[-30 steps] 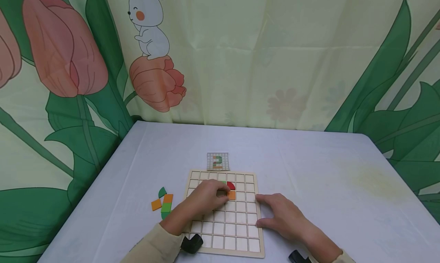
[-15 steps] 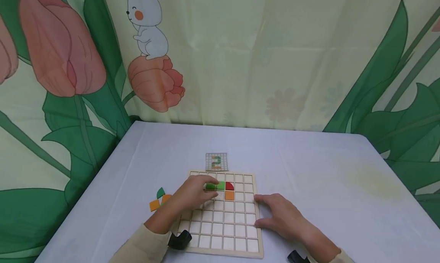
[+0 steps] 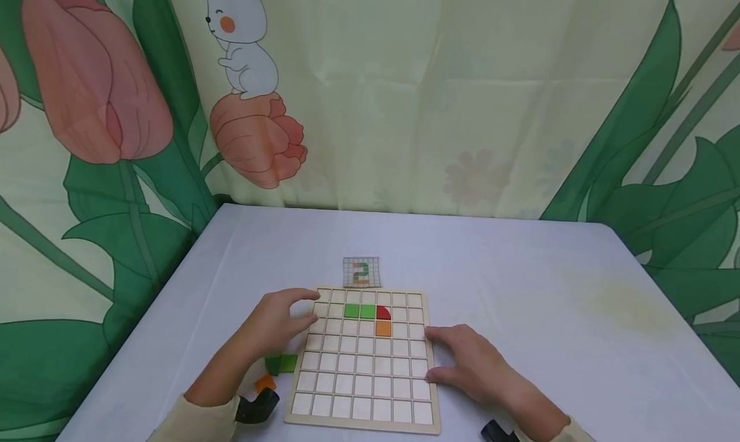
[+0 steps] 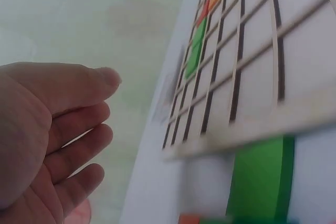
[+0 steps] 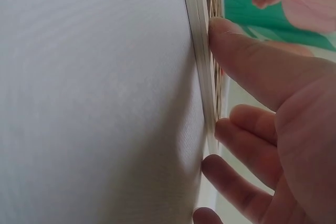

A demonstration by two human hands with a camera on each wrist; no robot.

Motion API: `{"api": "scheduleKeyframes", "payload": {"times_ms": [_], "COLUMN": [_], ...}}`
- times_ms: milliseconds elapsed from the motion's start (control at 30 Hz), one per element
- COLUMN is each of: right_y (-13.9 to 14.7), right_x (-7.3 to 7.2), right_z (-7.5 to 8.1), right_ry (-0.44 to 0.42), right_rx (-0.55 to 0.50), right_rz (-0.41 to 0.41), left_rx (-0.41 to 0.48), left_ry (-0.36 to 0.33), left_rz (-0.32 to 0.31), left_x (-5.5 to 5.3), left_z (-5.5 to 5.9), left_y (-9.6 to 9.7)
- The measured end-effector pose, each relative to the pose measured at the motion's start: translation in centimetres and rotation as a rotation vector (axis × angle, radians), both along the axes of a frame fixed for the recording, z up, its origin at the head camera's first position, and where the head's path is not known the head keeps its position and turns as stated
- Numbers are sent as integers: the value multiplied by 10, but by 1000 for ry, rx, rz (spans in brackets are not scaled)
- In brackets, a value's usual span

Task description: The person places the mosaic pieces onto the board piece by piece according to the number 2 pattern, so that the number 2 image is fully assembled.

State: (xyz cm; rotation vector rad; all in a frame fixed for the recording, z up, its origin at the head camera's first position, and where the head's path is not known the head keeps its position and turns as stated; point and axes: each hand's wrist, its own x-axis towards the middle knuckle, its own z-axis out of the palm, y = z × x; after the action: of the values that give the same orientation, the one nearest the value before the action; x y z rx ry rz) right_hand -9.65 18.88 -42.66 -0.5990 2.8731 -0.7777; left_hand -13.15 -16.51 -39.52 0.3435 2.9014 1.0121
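Note:
A wooden grid board [image 3: 358, 425] lies on the white table. Two green square tiles [image 3: 360, 311] sit in its second row, beside a red quarter-round tile [image 3: 383, 313], with an orange square tile [image 3: 383, 329] below the red one. My left hand [image 3: 272, 323] is over the board's upper left edge. Its thumb and fingers are apart and hold nothing, as the left wrist view confirms. My right hand [image 3: 476, 365] touches the board's right edge with thumb and fingertips. In the right wrist view, the thumb [image 5: 247, 56] rests against the wooden edge.
Loose green tiles [image 3: 288, 363] and an orange tile [image 3: 265, 383] lie left of the board, partly hidden by my left arm. A small pattern card [image 3: 361, 272] with a coloured figure 2 lies just behind the board. A printed curtain [image 3: 393, 140] hangs behind the table.
My left hand has moved left off the tiles to the board's left edge, uncovering both green squares. My right hand stays at the right edge.

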Motion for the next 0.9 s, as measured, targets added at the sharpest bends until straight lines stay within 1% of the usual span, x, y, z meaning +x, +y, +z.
{"api": "scheduleKeyframes", "payload": {"times_ms": [133, 233, 400, 533, 633, 733, 900], "right_y": [0, 0, -1, -1, -1, 1, 0], "right_x": [0, 0, 0, 1, 1, 1, 1], "right_z": [1, 2, 3, 3, 3, 3, 2], "right_ry": [-5, -19, -39, -40, -27, -17, -17], "right_rx": [1, 0, -2, 1, 4, 2, -13], "right_rz": [10, 11, -5, -13, -4, 4, -4], "left_rx": [0, -12, -46, -62, -70, -74, -76], "left_ry": [-19, -31, -36, -58, -66, -66, -68], "left_rz": [36, 65, 119, 159, 170, 167, 173], "left_x": [5, 8, 13, 13, 12, 10, 7], "left_z": [-2, -4, -8, -14, -17, -21, -28], "left_y": [-21, -33, -46, -54, -60, -64, -68]}}
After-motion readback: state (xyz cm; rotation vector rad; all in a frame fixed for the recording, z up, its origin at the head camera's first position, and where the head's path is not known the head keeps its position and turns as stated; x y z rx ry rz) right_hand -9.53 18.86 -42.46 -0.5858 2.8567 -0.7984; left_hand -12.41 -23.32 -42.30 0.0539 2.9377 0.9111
